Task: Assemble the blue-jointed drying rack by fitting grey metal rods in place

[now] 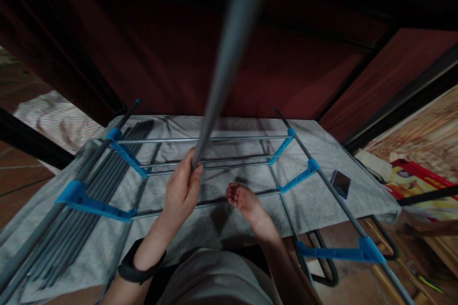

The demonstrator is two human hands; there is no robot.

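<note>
My left hand (pixel 184 188) is closed around the lower end of a long grey metal rod (pixel 225 57) that rises steeply towards the camera. My right hand (pixel 245 200) hovers beside it, palm up, fingers loosely curled and apart, holding nothing. Both hands are above a partly built rack (pixel 211 140) of grey rods joined by blue plastic connectors (pixel 93 202), lying on a grey towel (pixel 222 224).
A bundle of spare grey rods (pixel 89 200) lies on the towel at the left. A dark phone (pixel 340 184) rests at the towel's right edge. Dark red cabinet panels (pixel 286 71) stand behind. Colourful packaging (pixel 418 181) and a black bent tube (pixel 322 257) sit at the right.
</note>
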